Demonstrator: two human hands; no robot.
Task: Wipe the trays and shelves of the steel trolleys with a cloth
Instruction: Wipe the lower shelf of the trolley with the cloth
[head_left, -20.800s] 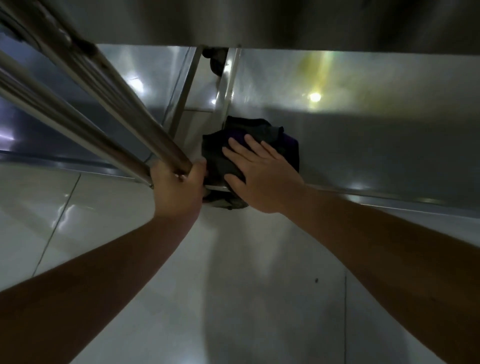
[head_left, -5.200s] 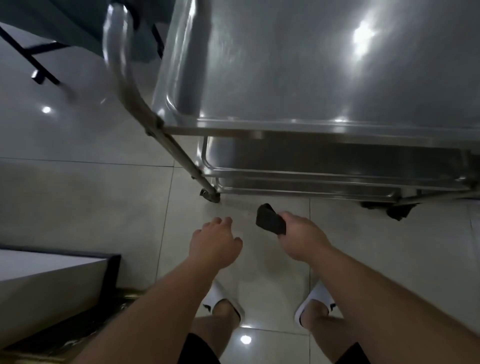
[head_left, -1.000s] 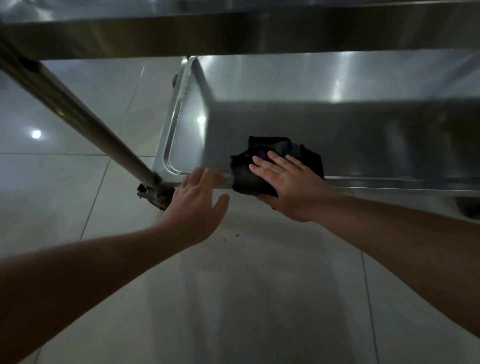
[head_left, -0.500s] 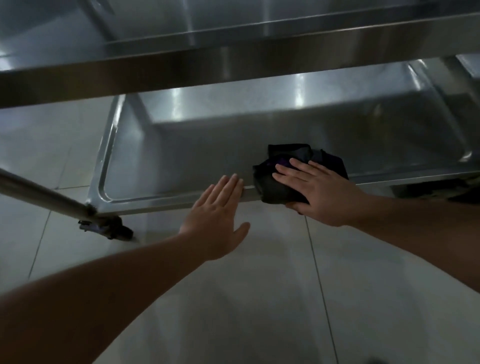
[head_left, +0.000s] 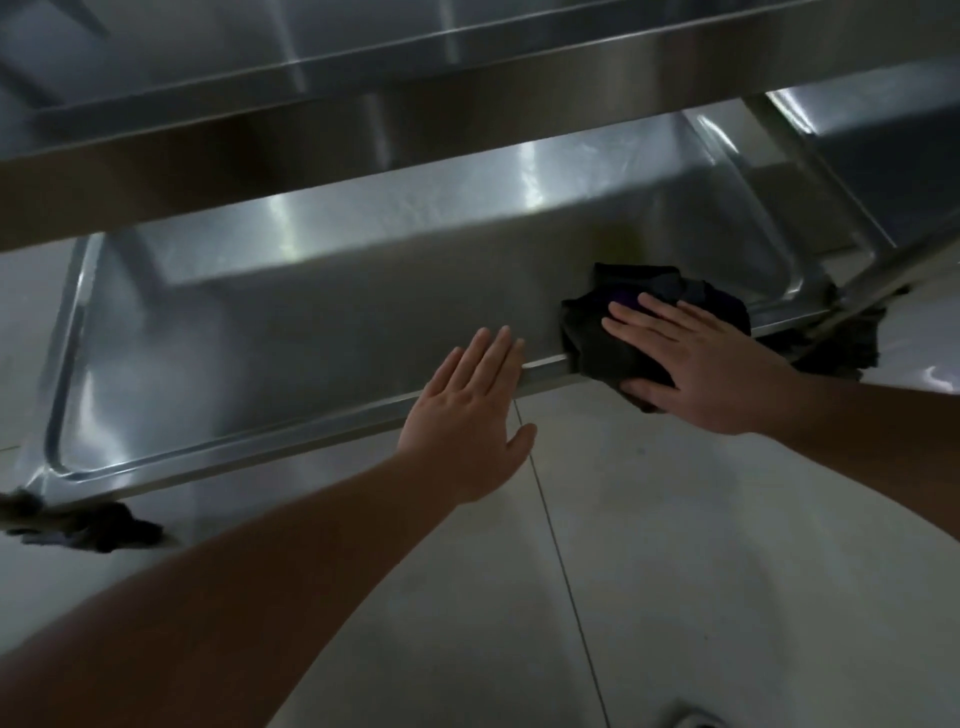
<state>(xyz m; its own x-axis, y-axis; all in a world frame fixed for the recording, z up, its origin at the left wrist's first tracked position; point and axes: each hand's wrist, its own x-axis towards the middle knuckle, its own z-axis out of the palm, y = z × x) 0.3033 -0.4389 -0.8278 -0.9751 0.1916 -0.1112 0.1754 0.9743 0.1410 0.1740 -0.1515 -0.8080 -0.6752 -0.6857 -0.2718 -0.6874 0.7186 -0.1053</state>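
The bottom steel tray (head_left: 270, 312) of the trolley lies low over the tiled floor, seen from above its near rim. A dark, bunched cloth (head_left: 613, 332) with a purple patch drapes over that near rim toward the tray's right end. My right hand (head_left: 696, 364) presses flat on the cloth, thumb hooked under it at the rim. My left hand (head_left: 467, 415) is flat with fingers together, fingertips resting on the rim just left of the cloth, holding nothing. The trolley's upper shelf (head_left: 363, 104) overhangs and hides the far part of the tray.
A steel leg (head_left: 872, 280) runs down at the tray's right corner to a dark caster (head_left: 841, 343). Another caster (head_left: 88, 530) sits at the left corner. A second steel tray (head_left: 883, 119) shows at the far right. Pale floor tiles (head_left: 675, 545) lie below my arms.
My right hand has slid the cloth rightward along the near rim, toward the tray's right corner. My left hand has followed along the rim, still flat.
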